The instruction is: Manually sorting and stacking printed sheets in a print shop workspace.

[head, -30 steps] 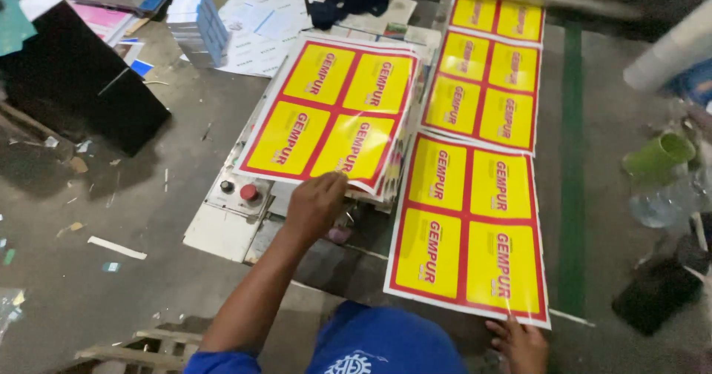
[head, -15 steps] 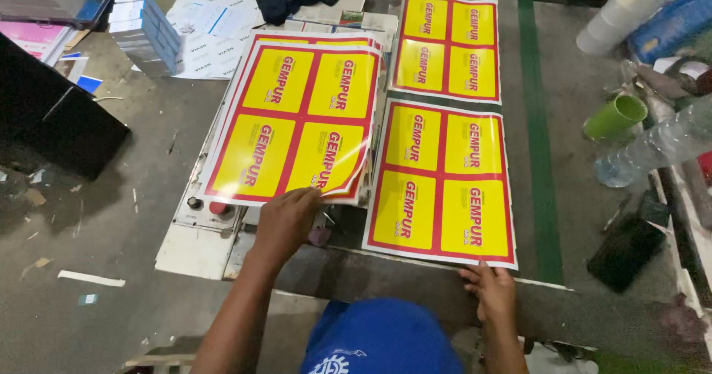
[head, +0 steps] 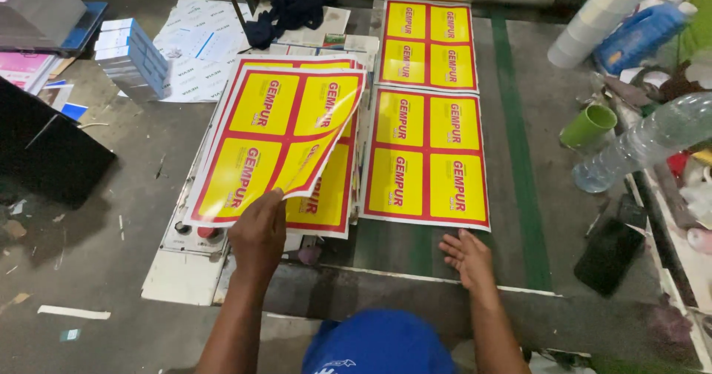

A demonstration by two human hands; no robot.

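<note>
My left hand (head: 259, 233) pinches the near corner of the top yellow-and-red printed sheet (head: 274, 137) and lifts it, curled, off the stack of like sheets (head: 330, 200). My right hand (head: 467, 259) lies flat with fingers spread on the dark belt (head: 519, 196), just below the near edge of a single printed sheet (head: 426, 155). Farther along the belt lies a second such sheet (head: 428, 44).
A white control box with a red button (head: 204, 233) sits under the stack's near edge. To the right are a green cup (head: 587, 127), a clear plastic bottle (head: 645, 140), a black phone (head: 610, 254) and a blue jug (head: 638, 37). Boxed paper (head: 130, 55) stands at far left.
My left hand has raised the top sheet's near corner, so the sheet now curls up off the stack. My right hand stays at the near edge of the sheet on the belt.
</note>
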